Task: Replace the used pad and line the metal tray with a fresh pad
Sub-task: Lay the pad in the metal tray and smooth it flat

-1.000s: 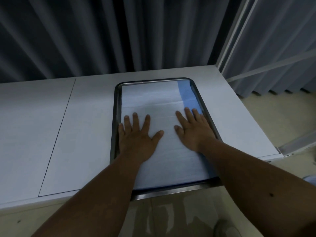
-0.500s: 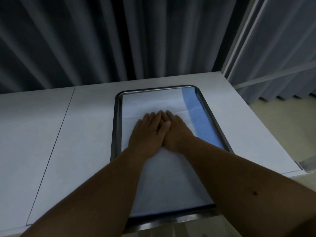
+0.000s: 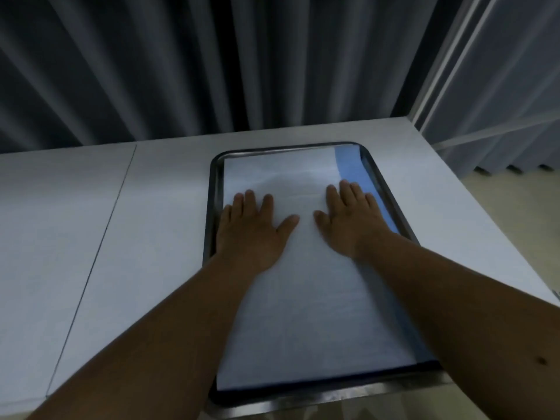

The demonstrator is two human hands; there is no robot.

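A metal tray (image 3: 214,189) with rounded corners lies on the white table, its near end sticking out past the table's front edge. A white pad (image 3: 306,313) with a blue strip along its right side lies flat inside it and covers most of the bottom. My left hand (image 3: 253,228) rests palm down on the pad's left part, fingers spread. Flat on the pad's right part lies my right hand (image 3: 351,218), its outer fingers over the blue strip. Neither hand grips anything.
The white table (image 3: 121,237) runs left with a seam line across it. Dark curtains (image 3: 212,62) hang right behind the table. A pale frame (image 3: 448,56) and lighter curtains stand at the right, with beige floor beyond the table's right edge.
My hands were together at the pad's middle half a second ago and have slid apart, left hand leftward, right hand rightward. The view sits closer to the tray.
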